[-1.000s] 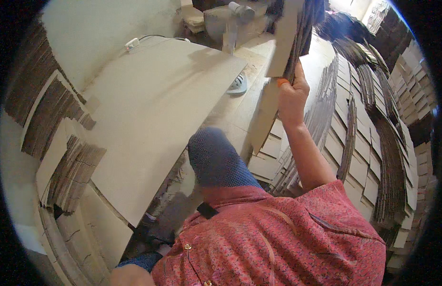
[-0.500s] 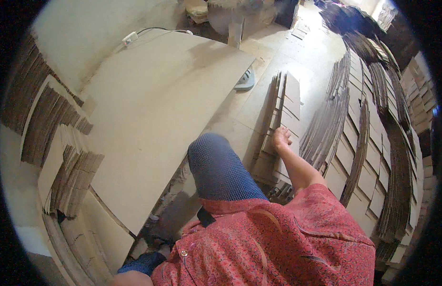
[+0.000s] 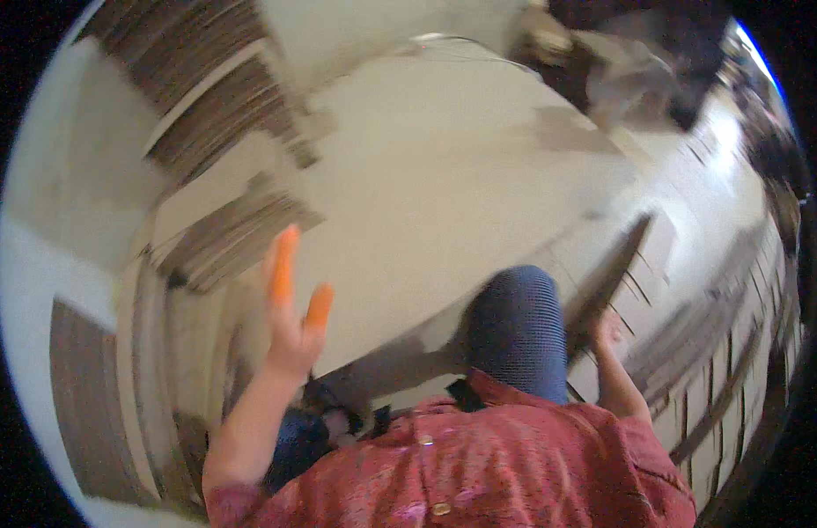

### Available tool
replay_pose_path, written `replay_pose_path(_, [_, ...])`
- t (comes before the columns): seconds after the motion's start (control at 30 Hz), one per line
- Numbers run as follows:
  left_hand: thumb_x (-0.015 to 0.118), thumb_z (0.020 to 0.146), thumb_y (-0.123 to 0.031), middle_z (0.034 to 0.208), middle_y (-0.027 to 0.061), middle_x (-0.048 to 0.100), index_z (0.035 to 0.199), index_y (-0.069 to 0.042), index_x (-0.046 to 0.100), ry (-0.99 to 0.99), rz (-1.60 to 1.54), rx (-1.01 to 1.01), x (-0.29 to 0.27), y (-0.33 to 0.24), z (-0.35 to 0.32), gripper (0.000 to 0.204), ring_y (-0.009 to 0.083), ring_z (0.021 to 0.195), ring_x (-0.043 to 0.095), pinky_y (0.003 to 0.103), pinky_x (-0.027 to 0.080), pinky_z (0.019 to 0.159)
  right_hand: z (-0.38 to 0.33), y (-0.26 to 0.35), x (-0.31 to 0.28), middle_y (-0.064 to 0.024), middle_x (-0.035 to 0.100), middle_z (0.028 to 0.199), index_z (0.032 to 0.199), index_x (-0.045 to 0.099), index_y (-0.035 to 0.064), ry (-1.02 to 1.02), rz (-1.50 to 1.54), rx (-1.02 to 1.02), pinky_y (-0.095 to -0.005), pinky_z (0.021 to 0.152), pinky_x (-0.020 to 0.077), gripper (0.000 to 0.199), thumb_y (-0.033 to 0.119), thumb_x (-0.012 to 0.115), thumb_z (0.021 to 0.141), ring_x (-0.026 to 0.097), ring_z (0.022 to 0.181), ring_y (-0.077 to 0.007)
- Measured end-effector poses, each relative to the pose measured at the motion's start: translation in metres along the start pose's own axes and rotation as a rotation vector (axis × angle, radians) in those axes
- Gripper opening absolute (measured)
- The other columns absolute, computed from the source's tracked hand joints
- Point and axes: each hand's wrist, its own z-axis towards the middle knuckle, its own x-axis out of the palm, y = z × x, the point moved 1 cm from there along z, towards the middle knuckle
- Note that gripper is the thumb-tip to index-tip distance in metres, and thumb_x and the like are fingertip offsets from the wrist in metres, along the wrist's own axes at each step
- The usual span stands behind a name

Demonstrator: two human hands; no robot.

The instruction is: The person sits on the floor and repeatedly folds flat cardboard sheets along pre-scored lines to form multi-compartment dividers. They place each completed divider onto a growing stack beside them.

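Observation:
My left hand (image 3: 296, 334) is raised over the near left side of the pale board surface (image 3: 444, 185). Orange covers (image 3: 283, 273) sit on its thumb and a finger, which point away from me and stand apart, with nothing between them. Just beyond it leans a bundle of flat cardboard pieces (image 3: 237, 238). On my right, my right hand (image 3: 608, 333) rests at the near part of a long row of overlapping cardboard pieces (image 3: 642, 277) on the floor. Motion blur smears its fingers, so their grip is unclear.
More cardboard stacks (image 3: 210, 106) line the left wall. Long rows of cardboard (image 3: 717, 370) cover the floor at far right. My knee (image 3: 518, 330) stands between the board surface and the near row. A cable (image 3: 461, 40) lies at the board's far edge.
The view has swung left, so everything has shifted right in it. My left hand has come into view over the board. My right hand stays at the same cardboard row.

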Motion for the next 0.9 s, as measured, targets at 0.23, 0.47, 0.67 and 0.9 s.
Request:
replay_pose_path(0.23, [0.061,0.082,-0.017,0.135,0.0210,0.032,0.132,0.000,0.032,-0.039,0.606,-0.162,-0.027,0.157,0.048,0.060,0.0367,0.122,0.033,0.042,0.031,0.100,-0.044,0.060,-0.085,-0.0081,0.062,0.091,0.118,0.049,-0.0054,0.165,1.056,-0.438,-0.0294,0.075,0.0444,0.043,0.026,0.054,0.089,0.056,0.081,-0.0166])
replay_pose_path(0.47, [0.061,0.079,-0.019,0.096,0.0212,0.059,0.115,-0.006,0.054,0.201,0.575,-0.302,-0.035,0.216,0.109,0.038,0.0351,0.090,0.057,0.042,0.047,0.074,-0.114,0.094,-0.154,-0.0007,0.055,0.070,0.095,0.061,-0.0056,0.279,1.223,-0.505,-0.0235,0.055,0.0406,0.044,0.035,0.045,0.092,0.048,0.063,-0.0080])
replay_pose_path(0.67, [0.062,0.081,-0.019,0.077,0.0164,0.064,0.099,-0.005,0.066,0.094,0.283,-0.332,-0.046,0.234,0.121,0.023,0.0270,0.066,0.060,0.035,0.045,0.062,-0.124,0.095,-0.175,0.0003,0.059,0.078,0.095,0.063,-0.0040,0.126,1.335,-0.543,-0.0226,0.064,0.0406,0.027,0.019,0.049,0.091,0.049,0.069,-0.0083])
replay_pose_path(0.9, [0.059,0.083,-0.011,0.086,0.0066,0.067,0.106,-0.005,0.064,-0.032,0.115,-0.517,-0.085,0.197,0.118,0.025,0.0136,0.073,0.058,0.028,0.045,0.067,-0.200,0.151,-0.244,-0.0082,0.065,0.093,0.102,0.061,-0.0024,-0.218,1.216,-0.989,-0.0246,0.078,0.0439,0.018,0.004,0.051,0.088,0.058,0.088,-0.0139])
